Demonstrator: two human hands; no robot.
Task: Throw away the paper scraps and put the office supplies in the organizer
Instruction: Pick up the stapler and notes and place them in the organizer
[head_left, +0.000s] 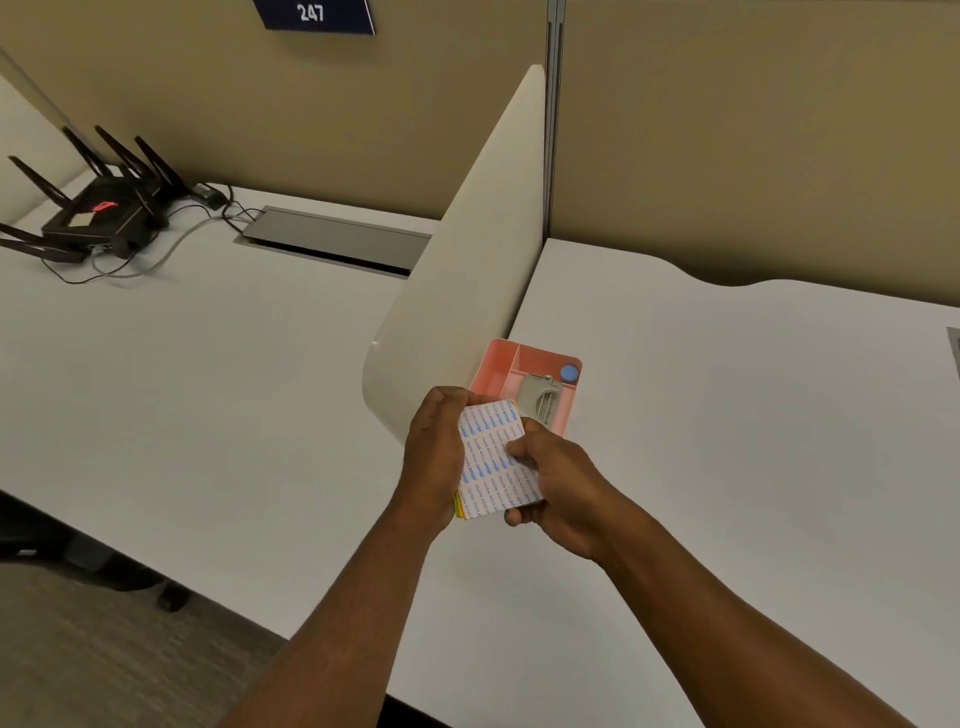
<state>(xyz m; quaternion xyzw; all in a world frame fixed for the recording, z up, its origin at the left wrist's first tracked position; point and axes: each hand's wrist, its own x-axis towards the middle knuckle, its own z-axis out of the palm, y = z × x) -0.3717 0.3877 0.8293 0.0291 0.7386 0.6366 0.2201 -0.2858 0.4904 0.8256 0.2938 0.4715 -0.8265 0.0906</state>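
- The left hand (434, 447) grips the left edge of a pad of sticky notes (493, 457), fingers curled round it, with coloured sheet edges showing at the pad's lower left corner
- The right hand (556, 486) holds the same pad from the right side, thumb pressed on its printed white backing and fingers curled underneath
- The pad is held above the white desk (234, 415), just in front of the pink organizer (498, 364) and overlapping its near edge in the view
- The organizer stands on the desk against the base of a cream divider panel (467, 260); a grey metal tool (540, 397) lies in its large compartment and a blue round cap (570, 372) shows in a far corner compartment
- A black router (93, 218) with antennas sits far left near a grey cable hatch (332, 236)
- A dark sign (314, 14) on the wall reads 247
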